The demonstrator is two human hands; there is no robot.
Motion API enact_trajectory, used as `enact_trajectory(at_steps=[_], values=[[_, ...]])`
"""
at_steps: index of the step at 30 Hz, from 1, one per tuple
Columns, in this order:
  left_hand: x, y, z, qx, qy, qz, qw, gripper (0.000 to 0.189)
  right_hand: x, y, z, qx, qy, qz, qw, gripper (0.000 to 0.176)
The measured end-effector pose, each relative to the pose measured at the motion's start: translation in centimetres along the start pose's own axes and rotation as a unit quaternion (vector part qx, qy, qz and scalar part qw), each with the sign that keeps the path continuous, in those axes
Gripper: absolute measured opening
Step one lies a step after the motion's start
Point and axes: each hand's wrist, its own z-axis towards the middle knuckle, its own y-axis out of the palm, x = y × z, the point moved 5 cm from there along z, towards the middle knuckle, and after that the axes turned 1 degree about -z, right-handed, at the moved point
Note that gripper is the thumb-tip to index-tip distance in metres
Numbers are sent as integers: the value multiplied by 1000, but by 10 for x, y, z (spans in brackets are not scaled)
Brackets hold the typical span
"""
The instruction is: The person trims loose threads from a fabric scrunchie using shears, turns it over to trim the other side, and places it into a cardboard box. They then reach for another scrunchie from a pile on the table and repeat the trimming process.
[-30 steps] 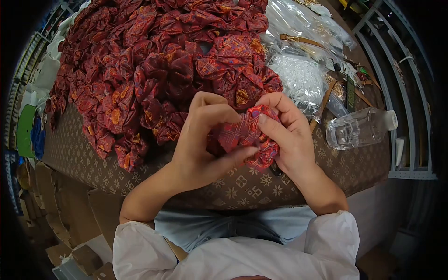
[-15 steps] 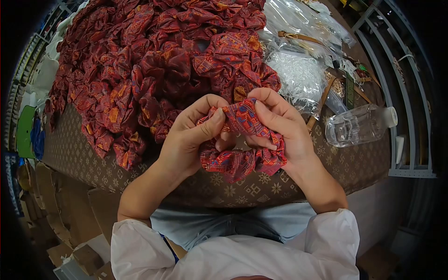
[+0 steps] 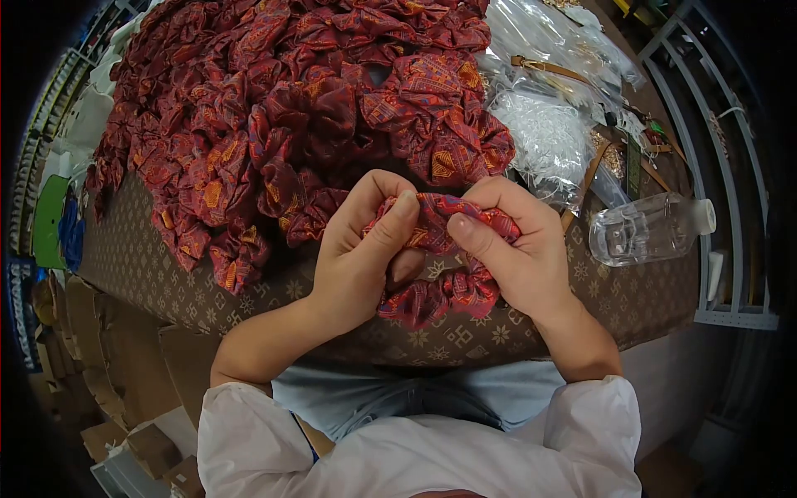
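Observation:
A red patterned scrunchie (image 3: 437,300) hangs as a loop between my two hands, above the near edge of the table. My left hand (image 3: 365,249) pinches its upper band between thumb and fingers. Close beside it, my right hand (image 3: 519,249) grips the same band, thumb pressed on top and fingers behind. The fabric looks gathered, with blue and orange figures. Just beyond my hands lies a big heap of similar red scrunchies (image 3: 224,108). Parts of the loop are hidden behind my fingers.
A brown patterned cloth (image 3: 290,319) covers the table. To the right are a clear plastic bottle (image 3: 643,231) lying on its side, a bag of white strands (image 3: 540,137) and brown straps (image 3: 552,69). Grey metal shelving (image 3: 722,149) stands at the right, cardboard (image 3: 124,357) at lower left.
My right thumb and fingers have closed further over the band, and its upper part is now more covered. Both hands sit slightly lower and to the right; the whole view has shifted a little.

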Motion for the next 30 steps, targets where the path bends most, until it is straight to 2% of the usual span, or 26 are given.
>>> enact_trajectory(at_steps=[1, 2, 4, 7, 11, 14, 16, 19, 22, 28, 30], values=[[0, 1, -1, -2, 3, -7, 1000, 7, 3, 1, 0, 0, 37, 81, 996, 11], [0, 0, -1, -2, 3, -8, 1000, 7, 3, 1, 0, -1, 37, 80, 996, 11], [1, 1, 0, -22, 15, -4, 1000, 8, 12, 3, -1, 8, 116, 204, 972, 13], [2, 2, 1, -44, 31, 7, 999, 8, 18, 4, -2, -15, 148, 236, 960, 13], [1, 0, 4, -41, 45, 23, 998, 9, 21, 5, -2, 1, 157, 258, 953, 14], [1, 1, 5, -53, 41, 25, 997, 10, 22, 6, -2, 3, 165, 333, 928, 14], [-2, 2, 5, -51, 10, -30, 998, 9, 22, 8, -2, -5, 207, 367, 907, 15], [-3, 1, 6, -49, -2, -41, 998, 10, 26, 10, -4, 11, 233, 404, 884, 15], [-7, -2, 9, -37, -2, -49, 998, 12, 30, 11, -4, 41, 247, 420, 872, 16], [-5, -1, 8, -13, -33, -34, 999, 15, 33, 13, -6, 32, 261, 447, 855, 18], [-7, -2, 8, -39, -27, -43, 998, 15, 36, 13, -6, 21, 255, 463, 848, 18]])
